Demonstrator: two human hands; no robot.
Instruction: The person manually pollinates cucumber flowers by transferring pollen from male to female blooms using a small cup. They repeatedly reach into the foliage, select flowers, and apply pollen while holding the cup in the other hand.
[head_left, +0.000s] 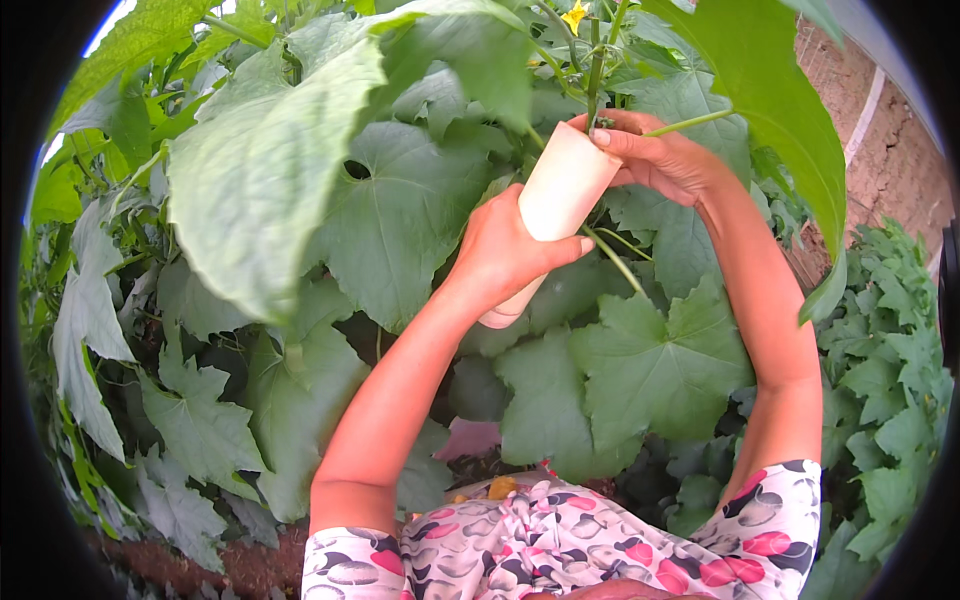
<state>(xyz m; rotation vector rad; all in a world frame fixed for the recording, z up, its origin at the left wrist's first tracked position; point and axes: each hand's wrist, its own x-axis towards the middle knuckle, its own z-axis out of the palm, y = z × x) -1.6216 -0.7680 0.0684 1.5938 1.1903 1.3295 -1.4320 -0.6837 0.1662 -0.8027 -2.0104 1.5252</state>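
My left hand (499, 251) grips a smooth, off-white, slightly tapered cylinder (568, 184) around its lower half, thumb across the front. The cylinder tilts, its wider upper end leaning right towards a green vine stem (595, 71). At that end my right hand (660, 154) has its thumb and fingers around the base of the visible stem, close against the cylinder's rim. Whether the stem goes inside the cylinder is hidden. A small green bud cluster (604, 122) shows beside the right thumb. A yellow flower (575, 16) opens higher on the vine.
Large lobed leaves (664, 349) surround both hands. One broad leaf (270, 165) hangs close at the left, another (787, 112) over the right forearm. A second row of plants (885, 375) grows at right. Beyond is a cracked earthen wall (892, 142); bare soil (262, 562) shows below.
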